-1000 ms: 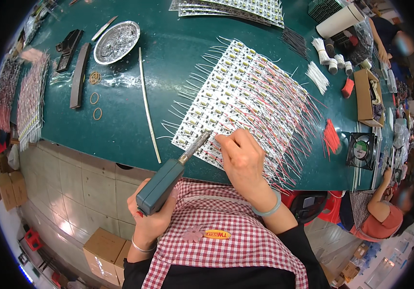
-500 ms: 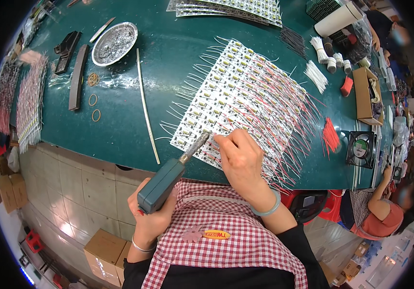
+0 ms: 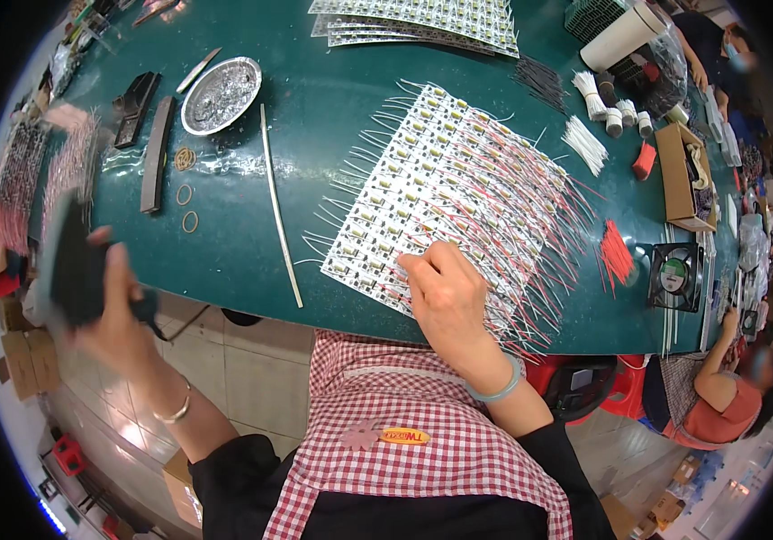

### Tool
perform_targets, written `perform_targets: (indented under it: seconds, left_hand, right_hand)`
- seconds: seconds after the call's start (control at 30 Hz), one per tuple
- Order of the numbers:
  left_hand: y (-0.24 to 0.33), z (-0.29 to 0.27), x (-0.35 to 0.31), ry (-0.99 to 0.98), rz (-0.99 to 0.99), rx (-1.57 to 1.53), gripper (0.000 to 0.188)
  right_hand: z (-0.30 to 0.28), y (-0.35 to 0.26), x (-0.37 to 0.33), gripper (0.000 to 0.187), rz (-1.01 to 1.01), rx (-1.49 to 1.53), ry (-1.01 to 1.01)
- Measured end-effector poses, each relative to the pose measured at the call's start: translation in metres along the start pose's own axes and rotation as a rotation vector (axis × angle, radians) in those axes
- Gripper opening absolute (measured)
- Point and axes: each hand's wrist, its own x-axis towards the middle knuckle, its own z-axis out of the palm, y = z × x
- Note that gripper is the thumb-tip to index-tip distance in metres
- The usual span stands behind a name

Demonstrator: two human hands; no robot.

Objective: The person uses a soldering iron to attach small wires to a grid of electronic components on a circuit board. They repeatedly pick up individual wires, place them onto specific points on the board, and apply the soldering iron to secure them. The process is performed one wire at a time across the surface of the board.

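A white panel of small circuit boards (image 3: 377, 211) lies on the green table before me. Pale wires stick out along its left side, and many red and white wires spread over its right part. My right hand (image 3: 447, 292) rests at the panel's near edge, thumb and forefinger pinched together; what they hold, if anything, is too small to make out. Away to the left, off the table's near edge, my left hand (image 3: 121, 328) grips a dark green soldering gun (image 3: 78, 265). Both are smeared by motion, and the gun's tip cannot be made out.
A metal bowl (image 3: 221, 96) of solder scraps, a dark curved bar (image 3: 158, 155), rubber bands (image 3: 185, 159) and a solder stick (image 3: 279, 207) lie left of the panel. Red wires (image 3: 617, 252), a fan (image 3: 675, 277) and a cardboard box (image 3: 682, 180) are right. A co-worker (image 3: 719, 396) sits at right.
My left hand has swung the soldering gun away from the panel, far to the left. My right hand stays pinched at the panel's edge. The view has shifted slightly.
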Motion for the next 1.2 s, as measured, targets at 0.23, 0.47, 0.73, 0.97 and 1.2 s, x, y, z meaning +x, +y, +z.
perform_targets:
  seconds: [0.23, 0.47, 0.73, 0.97, 1.2]
  left_hand:
    - [-0.001, 0.01, -0.071, -0.261, -0.477, -0.28, 0.038]
    - [0.006, -0.018, -0.132, -0.448, -0.597, -0.153, 0.036]
    - [0.025, -0.015, -0.158, -0.589, -0.577, -0.092, 0.023]
    - [0.026, -0.011, -0.155, -0.67, -0.412, -0.073, 0.02]
    - [0.025, -0.01, -0.155, -0.728, -0.346, -0.017, 0.021]
  right_hand:
    - [-0.011, 0.003, 0.0, 0.019, 0.021, 0.032, -0.067]
    - [-0.075, -0.01, -0.004, 0.02, 0.076, 0.019, -0.08]
    - [-0.012, -0.013, -0.009, 0.016, -0.036, 0.136, -0.029]
    - [0.003, -0.006, -0.015, 0.023, -0.037, 0.104, 0.006]
    - [0.001, -0.007, -0.015, 0.023, -0.03, 0.091, -0.011]
